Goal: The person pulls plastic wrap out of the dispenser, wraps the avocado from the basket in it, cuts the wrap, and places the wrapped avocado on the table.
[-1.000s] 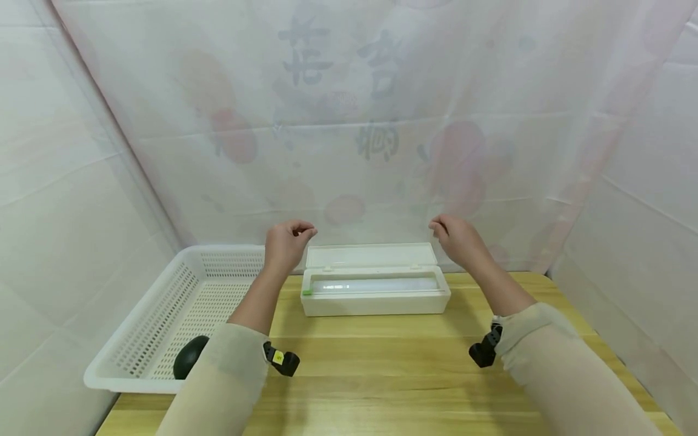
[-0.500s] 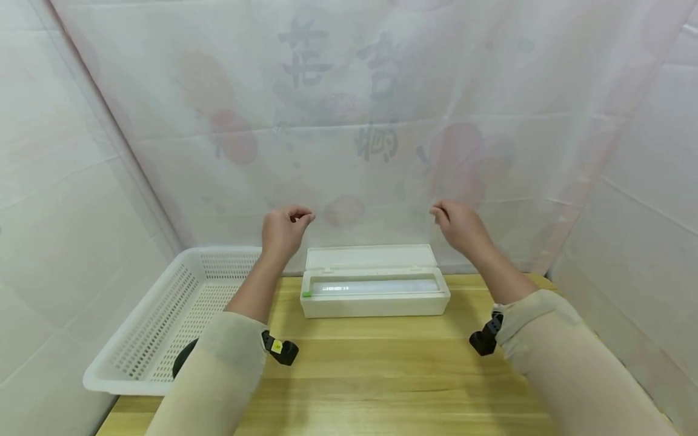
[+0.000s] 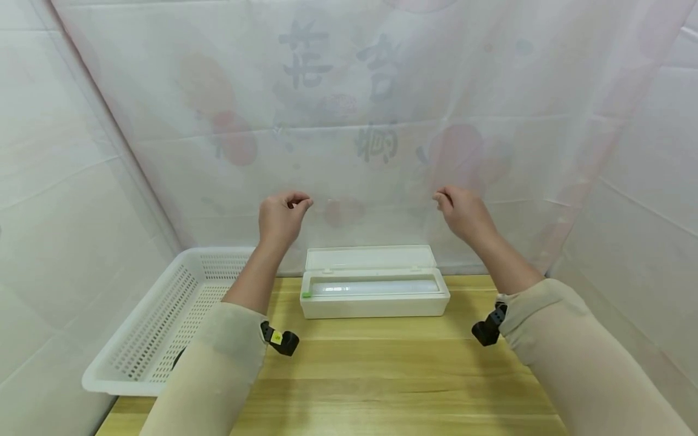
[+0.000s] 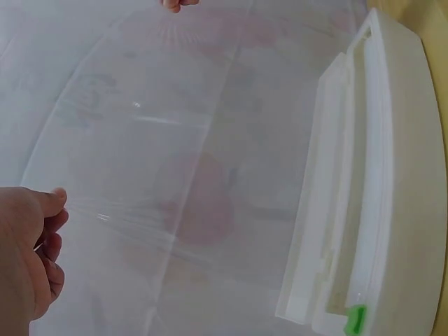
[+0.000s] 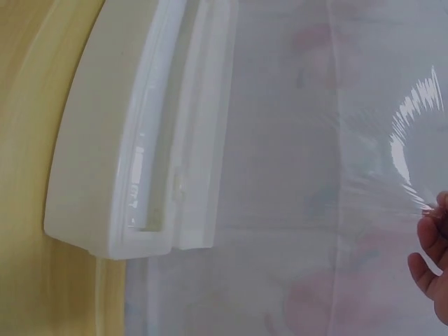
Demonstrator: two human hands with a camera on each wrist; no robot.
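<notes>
A clear sheet of cling film (image 5: 400, 157) is stretched between both hands above a white cling film dispenser (image 3: 376, 307). My left hand (image 3: 280, 221) pinches one corner between thumb and fingers; creases fan out from the fingertips in the left wrist view. Opposite it, my right hand (image 3: 465, 213) pinches the other corner, and shiny folds gather there in the right wrist view. The dispenser's lid (image 3: 371, 258) is tipped back, showing the film roll (image 3: 376, 287) inside. A small green slider (image 4: 355, 320) sits at its left end. Against the pale backdrop, the film hardly shows in the head view.
On the left stands a white perforated basket (image 3: 100, 385). A dark rounded thing (image 3: 177, 358) in it is mostly hidden by the left sleeve. The wooden table (image 3: 382, 375) meets a pale printed curtain (image 3: 349, 169) behind the dispenser. Black wrist cameras (image 3: 285, 343) protrude from the cuffs.
Both hands have risen steadily, staying about the same distance apart, with the pinched film drawn up. The left sleeve now covers more of the dark thing in the basket. The dispenser has stayed put.
</notes>
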